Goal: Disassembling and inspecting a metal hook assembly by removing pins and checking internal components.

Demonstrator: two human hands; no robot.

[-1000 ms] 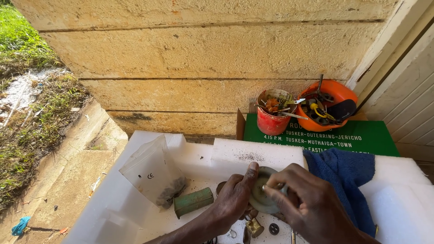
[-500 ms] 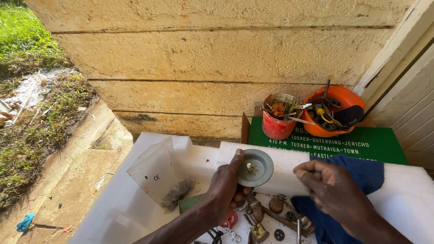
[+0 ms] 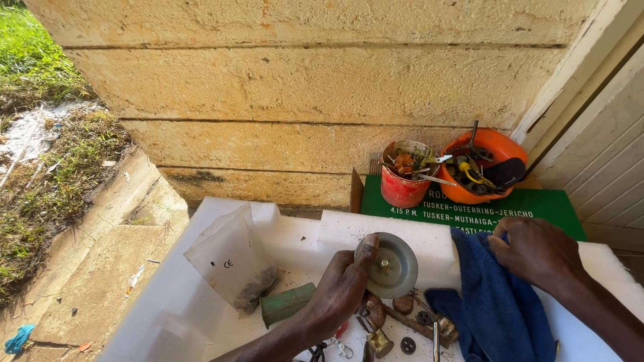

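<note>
My left hand [image 3: 341, 289] holds a round grey metal disc [image 3: 390, 265] by its rim, tilted up above the white foam board [image 3: 201, 268]; a small stud sticks out of the disc's middle. My right hand [image 3: 537, 251] grips the top edge of a blue cloth [image 3: 493, 302] that lies on the board to the right of the disc. Under the disc lie small metal parts [image 3: 402, 328], a washer and brass pieces. A green block [image 3: 287, 303] rests just left of my left wrist.
A clear plastic bag [image 3: 231, 268] with dark bits stands at the left of the board. Behind, on a green sign [image 3: 469, 208], sit a red can [image 3: 404, 175] and an orange bowl [image 3: 484, 167] full of tools. A stone wall [image 3: 302, 87] rises behind; concrete and grass lie left.
Both hands held the disc at first. My right hand let go, moved right and took hold of the blue cloth. My left hand lifted the disc and keeps it alone.
</note>
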